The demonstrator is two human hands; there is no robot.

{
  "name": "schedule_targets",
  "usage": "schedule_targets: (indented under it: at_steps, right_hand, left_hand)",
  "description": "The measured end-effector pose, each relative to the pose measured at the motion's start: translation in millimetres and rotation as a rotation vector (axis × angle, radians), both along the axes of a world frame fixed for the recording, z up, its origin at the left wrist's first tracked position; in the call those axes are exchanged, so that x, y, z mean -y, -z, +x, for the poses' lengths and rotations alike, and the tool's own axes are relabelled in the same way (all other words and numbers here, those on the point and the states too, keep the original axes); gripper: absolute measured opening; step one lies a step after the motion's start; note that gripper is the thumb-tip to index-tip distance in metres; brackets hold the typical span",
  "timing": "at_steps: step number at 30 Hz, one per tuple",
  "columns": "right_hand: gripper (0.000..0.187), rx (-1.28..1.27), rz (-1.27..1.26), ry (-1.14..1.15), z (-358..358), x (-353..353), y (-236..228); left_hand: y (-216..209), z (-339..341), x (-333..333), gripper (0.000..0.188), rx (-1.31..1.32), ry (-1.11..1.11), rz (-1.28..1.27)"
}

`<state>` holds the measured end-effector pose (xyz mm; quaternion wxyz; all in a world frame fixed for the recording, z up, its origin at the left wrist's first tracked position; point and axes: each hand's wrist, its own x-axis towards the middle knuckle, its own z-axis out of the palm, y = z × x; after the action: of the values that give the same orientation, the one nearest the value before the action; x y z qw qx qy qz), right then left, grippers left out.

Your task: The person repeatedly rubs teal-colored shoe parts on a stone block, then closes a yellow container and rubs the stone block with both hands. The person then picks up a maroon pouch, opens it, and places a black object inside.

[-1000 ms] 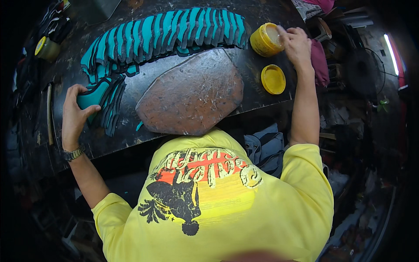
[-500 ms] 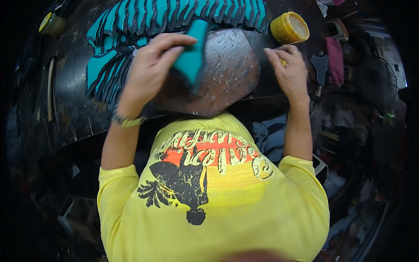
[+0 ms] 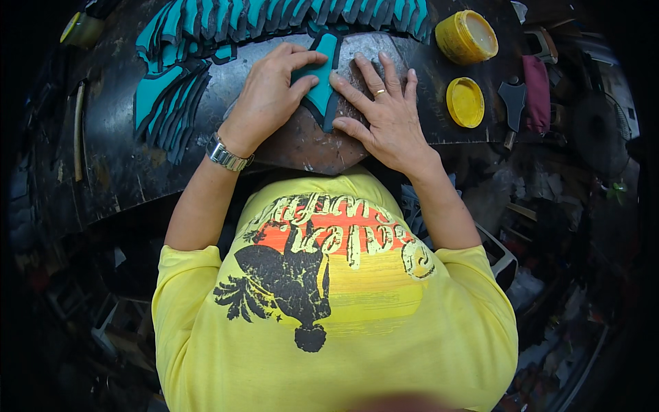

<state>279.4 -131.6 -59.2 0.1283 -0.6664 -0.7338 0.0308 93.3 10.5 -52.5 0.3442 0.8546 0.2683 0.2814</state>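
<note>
A teal cut piece with dark edges (image 3: pixel 322 86) lies on a worn, rounded metal-like slab (image 3: pixel 309 147) in front of me. My left hand (image 3: pixel 271 89) has curled fingers, its thumb and index finger closed on the piece's left side. Spread over the slab to the right is my right hand (image 3: pixel 391 113), open, with its index fingertip by the piece's right edge. Whether that fingertip presses on the piece I cannot tell. Several like teal pieces (image 3: pixel 268 15) overlap in a row behind the slab, and another fanned stack (image 3: pixel 154 99) lies left of it.
A yellow tub (image 3: pixel 463 38) with pale contents stands at the back right, its yellow lid (image 3: pixel 465 103) nearer me. Farther right are a dark-bladed scraper-like tool (image 3: pixel 512 103) and a maroon cloth-like item (image 3: pixel 535 93). A thin stick (image 3: pixel 79 130) lies on the dark table's left side.
The teal piece has come down from a tilted, blurred position in my left hand and lies flat on the slab. My right hand has moved left from near the tub and spread out.
</note>
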Motion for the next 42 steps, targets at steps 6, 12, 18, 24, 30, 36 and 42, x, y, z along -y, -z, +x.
schedule_targets:
  at_steps: [6, 12, 18, 24, 30, 36, 42]
  right_hand:
    - [0.050, -0.067, -0.084, -0.196, -1, 22, -11]
    - [0.048, -0.059, -0.006, -0.088, 7, 7, -12]
    - [0.055, 0.086, -0.007, -0.052, 5, 1, -6]
    - [0.046, -0.113, -0.070, -0.207, 3, 20, -23]
    - [0.039, -0.778, 0.280, 0.020, 9, 8, -17]
    - [0.048, -0.468, 0.347, 0.078, 4, -2, 1]
    - [0.055, -0.280, 0.333, 0.123, 3, -2, 2]
  left_hand:
    - [1, -1, 1, 0.029, -0.021, -0.019, 0.003]
    - [-1, -1, 0, 0.031, -0.033, -0.004, -0.014]
    - [5, -3, 0, 0.031, -0.030, -0.006, -0.003]
    - [-9, 2, 5, 0.031, 0.100, -0.010, -0.019]
    - [-60, -74, -48, 0.029, 0.311, -0.147, -0.065]
    - [-81, -187, -193, 0.031, 0.218, -0.361, -0.284]
    - [-21, -212, -260, 0.034, -0.107, -0.381, -0.230]
